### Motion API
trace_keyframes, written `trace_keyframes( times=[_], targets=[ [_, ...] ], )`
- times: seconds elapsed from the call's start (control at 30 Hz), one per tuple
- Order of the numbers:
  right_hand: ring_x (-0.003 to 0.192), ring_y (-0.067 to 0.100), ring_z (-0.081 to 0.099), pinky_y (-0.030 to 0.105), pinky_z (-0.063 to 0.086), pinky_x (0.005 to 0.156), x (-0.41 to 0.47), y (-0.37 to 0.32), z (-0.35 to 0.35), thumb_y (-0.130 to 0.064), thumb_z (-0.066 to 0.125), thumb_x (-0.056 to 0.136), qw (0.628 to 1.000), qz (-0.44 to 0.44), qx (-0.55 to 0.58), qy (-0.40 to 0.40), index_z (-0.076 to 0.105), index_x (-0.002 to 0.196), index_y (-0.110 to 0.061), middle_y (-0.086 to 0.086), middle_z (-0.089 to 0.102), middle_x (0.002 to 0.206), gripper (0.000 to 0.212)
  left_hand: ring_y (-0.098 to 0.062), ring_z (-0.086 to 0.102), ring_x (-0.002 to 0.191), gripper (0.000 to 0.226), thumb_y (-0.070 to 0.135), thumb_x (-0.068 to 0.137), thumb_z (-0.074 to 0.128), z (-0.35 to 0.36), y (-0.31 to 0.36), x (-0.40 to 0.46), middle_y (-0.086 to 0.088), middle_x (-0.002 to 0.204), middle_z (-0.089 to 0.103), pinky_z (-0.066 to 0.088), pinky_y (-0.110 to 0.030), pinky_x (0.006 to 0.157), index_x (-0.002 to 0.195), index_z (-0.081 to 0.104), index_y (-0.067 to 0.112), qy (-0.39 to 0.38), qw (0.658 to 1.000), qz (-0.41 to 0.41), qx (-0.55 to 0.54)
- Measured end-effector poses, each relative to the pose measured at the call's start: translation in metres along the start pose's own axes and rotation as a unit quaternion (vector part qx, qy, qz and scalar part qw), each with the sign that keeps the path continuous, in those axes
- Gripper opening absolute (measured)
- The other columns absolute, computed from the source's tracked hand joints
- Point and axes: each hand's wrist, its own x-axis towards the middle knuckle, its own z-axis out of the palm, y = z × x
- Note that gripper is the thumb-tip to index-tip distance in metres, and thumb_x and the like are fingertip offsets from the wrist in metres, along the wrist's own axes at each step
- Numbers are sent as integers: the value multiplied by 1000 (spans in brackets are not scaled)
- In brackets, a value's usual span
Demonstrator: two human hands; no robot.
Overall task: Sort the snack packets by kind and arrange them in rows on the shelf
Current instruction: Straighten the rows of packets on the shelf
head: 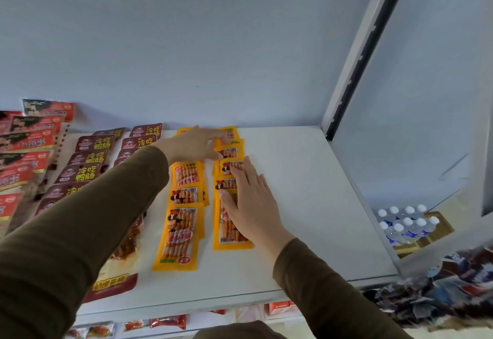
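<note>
Two rows of yellow snack packets lie on the white shelf (306, 205). The left yellow row (184, 221) runs from the back wall toward the front edge. The right yellow row (229, 240) lies beside it. My left hand (197, 144) reaches to the back of the shelf, its fingers touching the far packets of the right row. Flat on the nearer packets of that row lies my right hand (250, 202), fingers straight. Left of the yellow rows are rows of dark red packets (90, 157) with yellow lettering.
Bright red packets (24, 146) overlap at the far left. A larger dark red pouch (117, 274) lies near the front edge under my left sleeve. A metal upright (354, 72) bounds the shelf on the right. Bottled water (405, 224) stands below right, more snacks on lower shelves.
</note>
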Motion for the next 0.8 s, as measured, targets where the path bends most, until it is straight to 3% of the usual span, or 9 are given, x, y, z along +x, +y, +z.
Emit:
trace_keyframes(
  times=[0.07,0.2,0.33,0.43,0.53,0.63,0.8],
  targets=[
    [155,18,9,32,4,121,-1,-1,0,-60,29,102,1000,-5,-5,2,25,154,-28,0,7,169,61,-27,45,135,27,39,92,71,-2,0,2,4,144,54,30,-46,114,117,62,37,4,1000,-7,-23],
    [155,17,8,34,5,123,-3,-3,1,-62,27,102,1000,3,-11,-5,21,156,-28,-1,8,169,64,-19,51,121,23,46,90,72,1,2,5,8,139,57,30,-47,115,107,61,36,21,1000,-9,-6],
    [155,17,5,37,5,126,-4,-5,0,-64,23,102,999,13,-21,-25,13,160,-26,-1,6,169,70,-17,50,126,42,48,88,74,-1,2,9,7,137,56,33,-42,112,122,55,33,24,999,-1,-30],
    [156,18,4,40,7,127,-6,-4,-1,-65,21,101,999,14,-26,-31,11,160,-26,-1,5,169,71,-17,52,127,44,40,96,67,-5,2,17,3,138,56,40,-33,103,135,54,26,76,996,15,-52],
    [155,18,7,39,8,126,-7,-4,0,-65,22,102,999,14,-26,-20,13,160,-25,0,8,169,71,-22,52,124,43,40,101,58,-3,6,25,-1,137,54,40,-39,106,142,55,29,27,999,19,3],
    [155,17,7,39,9,127,-8,-5,0,-65,22,101,1000,16,-21,-17,14,159,-26,-2,9,169,70,-22,49,129,36,39,101,59,2,8,29,1,141,54,38,-43,111,136,61,31,18,1000,19,-3],
    [155,16,8,35,6,125,-10,-3,0,-66,23,101,1000,21,-13,-7,17,158,-27,-3,10,168,70,-22,53,119,20,39,96,64,5,8,33,4,131,59,40,-45,106,112,64,28,53,999,6,6]
  ],
)
